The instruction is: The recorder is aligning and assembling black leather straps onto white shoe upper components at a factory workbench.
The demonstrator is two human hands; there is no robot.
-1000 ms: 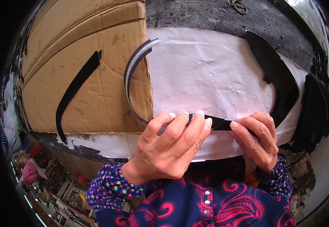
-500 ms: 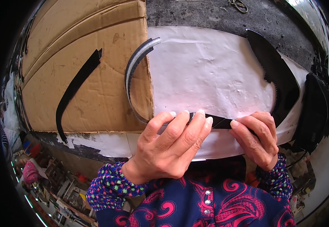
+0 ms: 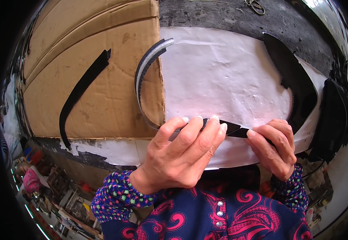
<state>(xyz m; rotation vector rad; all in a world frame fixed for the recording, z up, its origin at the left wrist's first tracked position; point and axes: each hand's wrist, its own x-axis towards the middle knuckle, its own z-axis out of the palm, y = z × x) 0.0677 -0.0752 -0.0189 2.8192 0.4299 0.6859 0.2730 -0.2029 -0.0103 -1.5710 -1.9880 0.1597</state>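
A long black strip of flexible material runs between my two hands, just above the near edge of the white sheet. My left hand presses on it, fingers bent and close together, with thumb hidden. My right hand pinches it between thumb and curled fingers. Out past my left hand, a narrow curved end with a pale grey band loops up over the cardboard's edge. Past my right hand, a wider black piece curves upward; my fingers hide whether it is all one length.
Cardboard covers the left of the work surface, with another black strip lying on it. White sheeting covers the middle. A black bundle sits at the right edge, and a cord loop at the back.
The whole view has shifted very slightly. Both hands keep the same hold on the black strip, with barely any movement.
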